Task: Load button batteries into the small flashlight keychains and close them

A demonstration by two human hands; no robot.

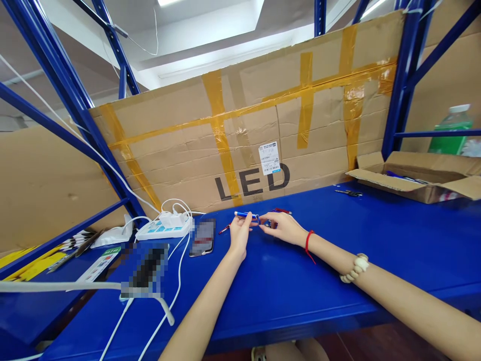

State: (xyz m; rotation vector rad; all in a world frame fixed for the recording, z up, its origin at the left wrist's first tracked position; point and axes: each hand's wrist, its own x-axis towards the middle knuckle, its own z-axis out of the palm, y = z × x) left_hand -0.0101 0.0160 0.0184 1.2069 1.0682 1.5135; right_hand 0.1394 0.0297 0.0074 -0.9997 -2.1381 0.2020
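Observation:
My left hand [241,233] is closed around a slim blue tube [243,214] with a silver end, shaped like a pen or small torch. My right hand [280,226] pinches a small blue cord [259,220] at the tube's right end, its fingertips close to my left ones. A slim red piece [224,229] lies on the table just left of my left hand. More small red pieces [282,211] lie behind my right hand, partly hidden by it. Small shiny bits under the right fingers are too hidden to name.
On the blue table [323,296], a phone [203,237] lies near a white power strip [164,227] with trailing cables. At the right are keys [348,192] and an open cardboard box [409,183] holding pens. A taped cardboard panel [180,165] stands behind, between blue posts.

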